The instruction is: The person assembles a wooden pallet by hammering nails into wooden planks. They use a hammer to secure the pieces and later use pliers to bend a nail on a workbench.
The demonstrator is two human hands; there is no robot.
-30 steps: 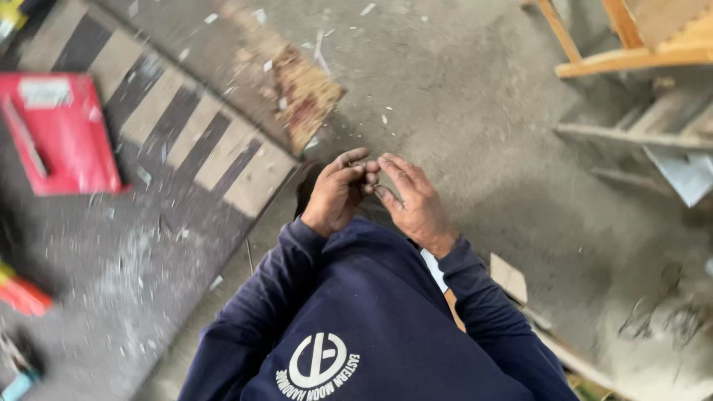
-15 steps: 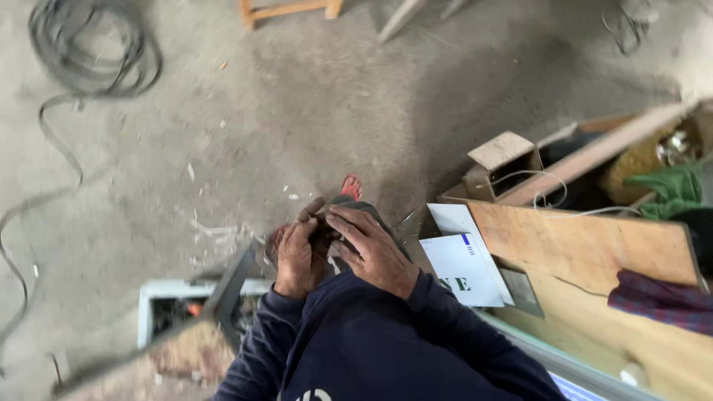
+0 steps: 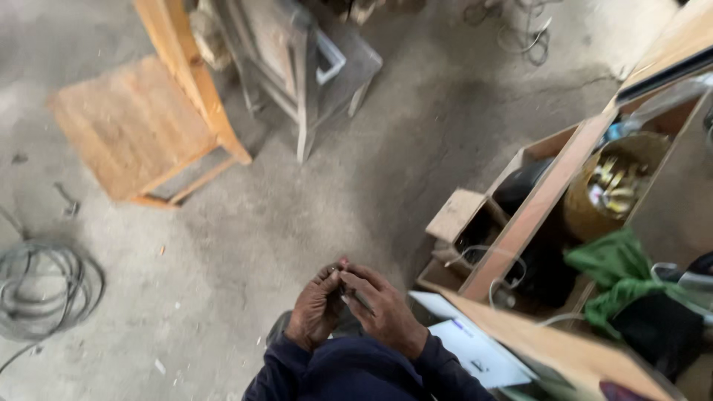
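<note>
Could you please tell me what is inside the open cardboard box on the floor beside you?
The cardboard box holds something dark and a loop of pale cable. A wooden plank lies across it, covering the rest, so its other contents cannot be seen.

Soft, even daylight with faint shadows on the concrete floor (image 3: 312, 208); the whole frame is motion-blurred, no glare.

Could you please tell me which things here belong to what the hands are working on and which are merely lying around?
In hand:
- left hand and right hand, fingers together on a small item, too blurred to identify

Lying about:
- wooden chair
- coiled cable on the floor
- open cardboard box
- green cloth
- white paper
</note>
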